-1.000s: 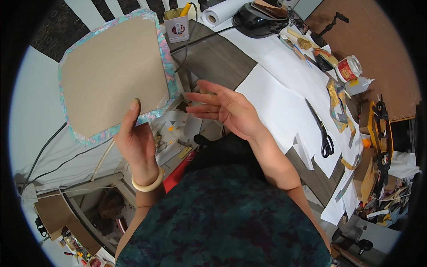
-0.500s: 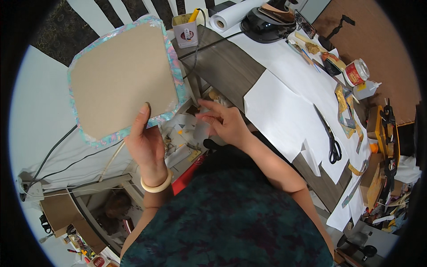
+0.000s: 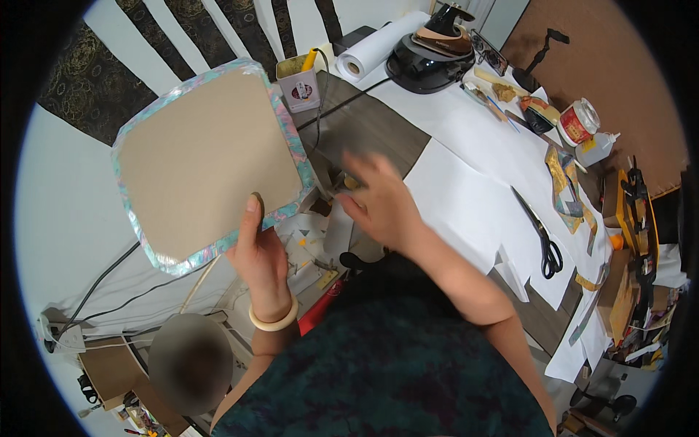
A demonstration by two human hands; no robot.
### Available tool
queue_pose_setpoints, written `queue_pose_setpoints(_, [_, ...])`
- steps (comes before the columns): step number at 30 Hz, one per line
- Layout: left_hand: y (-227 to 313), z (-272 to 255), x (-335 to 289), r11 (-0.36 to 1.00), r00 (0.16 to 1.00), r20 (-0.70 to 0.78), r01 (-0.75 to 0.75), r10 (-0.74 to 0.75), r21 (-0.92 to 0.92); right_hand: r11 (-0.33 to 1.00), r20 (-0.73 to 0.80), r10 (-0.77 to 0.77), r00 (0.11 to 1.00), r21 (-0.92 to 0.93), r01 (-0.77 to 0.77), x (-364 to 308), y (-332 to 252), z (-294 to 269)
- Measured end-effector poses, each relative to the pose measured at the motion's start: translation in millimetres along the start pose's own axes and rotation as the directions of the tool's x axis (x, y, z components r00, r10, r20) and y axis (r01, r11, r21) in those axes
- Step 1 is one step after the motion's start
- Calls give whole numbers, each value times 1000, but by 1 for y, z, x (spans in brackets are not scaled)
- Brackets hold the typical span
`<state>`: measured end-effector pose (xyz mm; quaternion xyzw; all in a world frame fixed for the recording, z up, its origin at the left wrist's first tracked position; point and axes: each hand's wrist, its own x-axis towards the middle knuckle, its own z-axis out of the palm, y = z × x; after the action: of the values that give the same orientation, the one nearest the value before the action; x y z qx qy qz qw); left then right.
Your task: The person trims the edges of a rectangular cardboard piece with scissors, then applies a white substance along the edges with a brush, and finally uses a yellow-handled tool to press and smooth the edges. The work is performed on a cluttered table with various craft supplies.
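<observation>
A beige board with rounded corners [image 3: 207,156], edged in folded-over shiny turquoise and pink patterned fabric, is held up on the left side. My left hand [image 3: 262,255], a cream bangle at its wrist, grips the lower right part of the board, thumb on the beige face and the other fingers hidden behind. To the right of the board, apart from it, hovers my right hand [image 3: 386,204]. Its fingers are blurred by motion but spread from the thumb, and nothing shows in them.
A black iron [image 3: 437,47] stands on the white-papered table beside a white roll [image 3: 378,47]. Black scissors [image 3: 540,237] lie on the white paper [image 3: 466,204]. Behind the board is a tin with a yellow-handled tool [image 3: 298,84]. Jars, brushes and fabric scraps [image 3: 568,186] line the far right.
The board and my left hand sit lower and slightly to the right in the picture. My right hand has swung up and right, its fingers spreading wider.
</observation>
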<state>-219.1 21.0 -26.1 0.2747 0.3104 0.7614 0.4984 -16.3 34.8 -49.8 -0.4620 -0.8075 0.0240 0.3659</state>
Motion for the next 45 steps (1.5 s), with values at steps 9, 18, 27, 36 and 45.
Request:
queue_pose_setpoints(9, [9,7,17,993,993,-56,-106,103,-52,904,115,127,985,-423,-67,224,75,24])
queue_pose_setpoints(18, [22,21,31,983,997,-59,-68,58,-169,920,146,202,968,-367,-137,264,81,12])
queue_pose_setpoints(27, [16,62,24,958,995,76,80,-62,-274,797,-385,423,820,588,-135,160,69,-124])
queue_pose_setpoints(36, [-4,129,-24,860,879,396,402,-266,-314,640,-222,610,761,704,-308,-86,28,-139])
queue_pose_setpoints(45, [-23,162,-80,659,685,545,694,-483,-290,853,-596,483,641,486,-191,-157,2,-109])
